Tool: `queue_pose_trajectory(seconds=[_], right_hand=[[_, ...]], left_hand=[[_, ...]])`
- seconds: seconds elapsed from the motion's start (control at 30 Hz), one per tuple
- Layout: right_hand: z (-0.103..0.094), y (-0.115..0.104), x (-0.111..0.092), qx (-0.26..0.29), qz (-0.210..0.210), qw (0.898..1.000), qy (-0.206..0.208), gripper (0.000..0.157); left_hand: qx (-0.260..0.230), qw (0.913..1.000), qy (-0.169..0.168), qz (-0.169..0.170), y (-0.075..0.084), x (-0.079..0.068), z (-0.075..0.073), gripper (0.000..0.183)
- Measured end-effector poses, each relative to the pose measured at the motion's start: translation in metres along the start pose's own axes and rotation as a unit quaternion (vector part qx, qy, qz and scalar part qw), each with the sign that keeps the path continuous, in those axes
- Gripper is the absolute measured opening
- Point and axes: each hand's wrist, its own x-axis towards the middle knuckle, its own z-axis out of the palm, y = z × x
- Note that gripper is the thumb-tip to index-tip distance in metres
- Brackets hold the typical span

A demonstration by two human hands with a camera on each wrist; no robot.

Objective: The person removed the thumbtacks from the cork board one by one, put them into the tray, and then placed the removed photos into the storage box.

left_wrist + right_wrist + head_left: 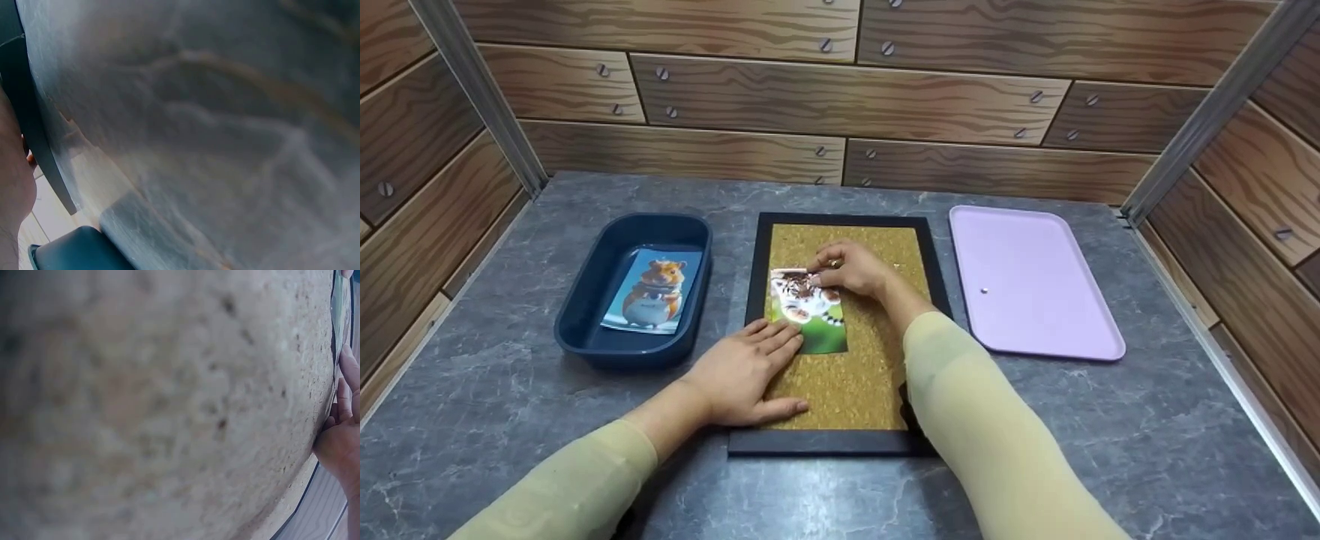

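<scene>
I am noting a blue bin (630, 358) holding a hamster picture (652, 292) at frame left. Mid-frame, the left hand (742, 375) is pressing flat, fingers straight, on a tiger picture (814, 315) lying on a cork board (840, 390); the right hand (851, 268) is bending its fingers at its top, any grip being unclear. A lilac tray (1042, 285) is lying at right.

The corkboard (840, 394) lies between bin (634, 355) and tray (1035, 289).
</scene>
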Motion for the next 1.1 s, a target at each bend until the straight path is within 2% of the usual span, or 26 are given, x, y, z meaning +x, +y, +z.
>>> queue_pose_trajectory(seconds=[0.7, 1.1], right_hand=[[-0.0015, -0.0030, 0.0001, -0.005, 0.014, 1.000, -0.010, 0.025], [0.0012, -0.0022, -0.0001, 0.022, 0.019, 1.000, 0.004, 0.023]], left_hand=[[0.004, 1.0000, -0.005, -0.002, 0.0009, -0.0001, -0.0011, 0.096], [0.010, 0.9999, 0.001, 0.003, 0.0004, -0.0006, -0.0002, 0.095]])
